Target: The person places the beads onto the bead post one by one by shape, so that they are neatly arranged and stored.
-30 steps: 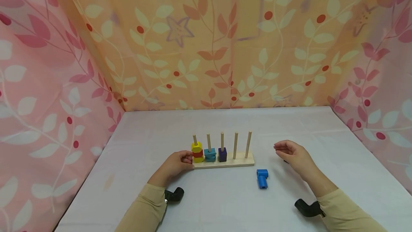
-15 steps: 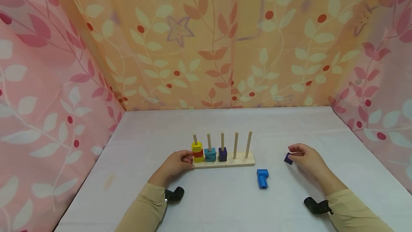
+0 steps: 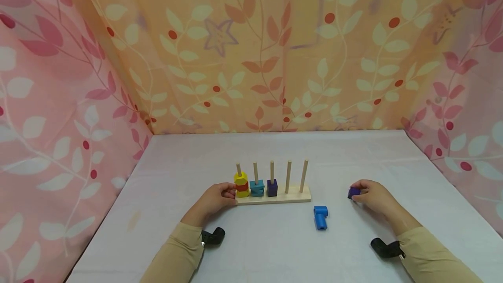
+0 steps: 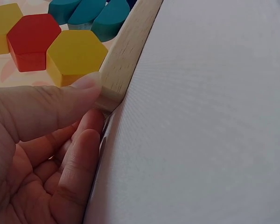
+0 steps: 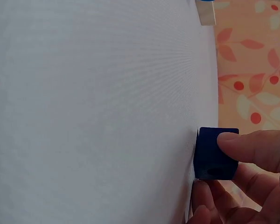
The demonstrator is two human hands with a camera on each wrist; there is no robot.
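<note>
My left hand [image 3: 215, 196] grips the left end of a wooden peg board [image 3: 294, 196], its thumb [image 4: 86, 86] on the board's corner. Next to it, yellow and red hexagonal blocks [image 4: 33, 42] are stacked on the first peg. Teal blocks [image 3: 257, 188] sit on the second peg and a purple block stack [image 3: 272, 188] on the third; the two right pegs are bare. Off to the right, my right hand [image 3: 373, 194] pinches a dark purple block [image 5: 216, 153] between thumb and fingers, at the table surface. A hole shows faintly in its side.
Two blue cylindrical blocks [image 3: 320, 218] lie touching on the white tablecloth [image 3: 275, 243], between the board and my right hand. Patterned curtains [image 3: 259, 56] enclose the table at the back and sides. Each wrist wears a black camera mount [image 3: 387, 248].
My right hand drew back to the right and pinched the purple block, which has since turned slightly in its fingers. The left hand keeps its grip on the board's end.
</note>
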